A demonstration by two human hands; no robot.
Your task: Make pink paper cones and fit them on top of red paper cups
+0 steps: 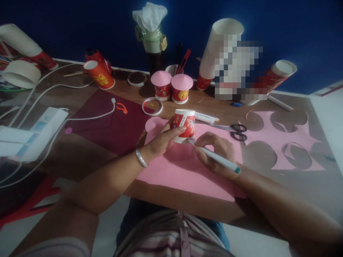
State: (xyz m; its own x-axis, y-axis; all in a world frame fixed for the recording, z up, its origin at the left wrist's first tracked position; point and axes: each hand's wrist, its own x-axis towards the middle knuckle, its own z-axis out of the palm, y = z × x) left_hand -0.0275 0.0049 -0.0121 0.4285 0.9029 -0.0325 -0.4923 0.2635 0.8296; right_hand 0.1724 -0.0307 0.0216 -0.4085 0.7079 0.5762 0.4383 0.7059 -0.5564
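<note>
My left hand (163, 138) is closed round the left side of a short red and white paper cup (187, 124), which rests on a sheet of pink paper (171, 167). In my right hand (217, 153) is a slim white pen with a green end (222, 161). Its tip meets the lower edge of the cup, close to the paper. Behind the cup lies a white marker (206, 117), and scissors with black handles (238, 132) are to its right, blades towards the cup.
Two small cups with pink cone tops (161, 84) stand behind. Rolls of tape (152, 106) lie nearby. Pink paper offcuts (289, 137) spread at right; a dark red sheet (107, 125), a white cable (88, 117) and a power strip (40, 135) are at left. Stacked cups (214, 53) line the wall.
</note>
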